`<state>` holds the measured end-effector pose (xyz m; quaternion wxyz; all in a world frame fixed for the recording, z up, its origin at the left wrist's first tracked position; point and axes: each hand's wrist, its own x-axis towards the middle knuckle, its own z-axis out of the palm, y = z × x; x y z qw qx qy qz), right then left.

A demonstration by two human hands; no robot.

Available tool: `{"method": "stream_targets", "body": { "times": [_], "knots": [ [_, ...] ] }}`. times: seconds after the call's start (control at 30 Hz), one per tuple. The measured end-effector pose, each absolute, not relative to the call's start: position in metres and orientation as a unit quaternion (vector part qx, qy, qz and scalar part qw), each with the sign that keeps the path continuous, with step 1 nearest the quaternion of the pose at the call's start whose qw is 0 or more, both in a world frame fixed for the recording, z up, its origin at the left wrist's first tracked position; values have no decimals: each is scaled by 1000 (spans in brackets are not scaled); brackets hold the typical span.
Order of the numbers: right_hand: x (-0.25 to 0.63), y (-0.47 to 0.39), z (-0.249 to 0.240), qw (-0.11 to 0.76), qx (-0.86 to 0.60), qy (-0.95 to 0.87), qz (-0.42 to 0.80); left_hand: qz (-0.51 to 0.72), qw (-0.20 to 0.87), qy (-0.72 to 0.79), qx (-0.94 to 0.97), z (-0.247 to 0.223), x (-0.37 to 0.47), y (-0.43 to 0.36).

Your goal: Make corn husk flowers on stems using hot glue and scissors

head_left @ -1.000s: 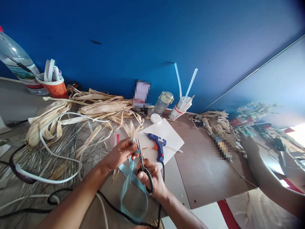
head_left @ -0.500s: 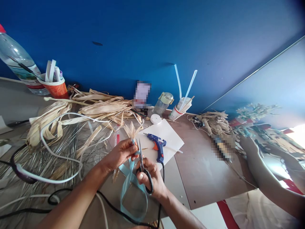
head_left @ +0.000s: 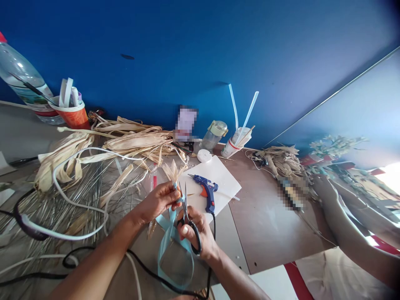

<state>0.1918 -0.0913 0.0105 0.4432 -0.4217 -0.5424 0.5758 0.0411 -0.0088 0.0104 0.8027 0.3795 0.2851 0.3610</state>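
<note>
Between the fingers of my left hand point(head_left: 164, 201) is the stem of a corn husk flower point(head_left: 173, 170), its pale petals pointing up. Light blue ribbon point(head_left: 165, 250) wraps the stem and hangs below in a loop. My right hand point(head_left: 200, 231) grips a pair of black-handled scissors point(head_left: 185, 200). The blades point up, slightly parted, right beside the wrapped stem and my left fingertips. Whether they touch the ribbon I cannot tell. A blue glue gun point(head_left: 208, 192) lies on white paper point(head_left: 223, 175) just beyond my right hand.
Dried corn husks point(head_left: 137, 141) and thin wires point(head_left: 90, 191) cover the left side. White and black cables point(head_left: 150, 273) cross the table. At the back stand a glass jar point(head_left: 215, 135), a paper cup point(head_left: 231, 146) with glue sticks and a red cup point(head_left: 73, 116). A co-worker's arms point(head_left: 340, 221) are at right.
The scissor blades have spread a little wider beside the stem. My left hand holds nearly still. The co-worker's arms have shifted slightly at the right.
</note>
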Motion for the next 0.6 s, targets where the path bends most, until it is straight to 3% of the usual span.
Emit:
{"method": "stream_targets", "body": {
  "times": [0.6],
  "knots": [
    [193, -92, 7, 420, -460, -509, 594, 358, 807, 285, 373, 10, 39, -8]
  ]
}}
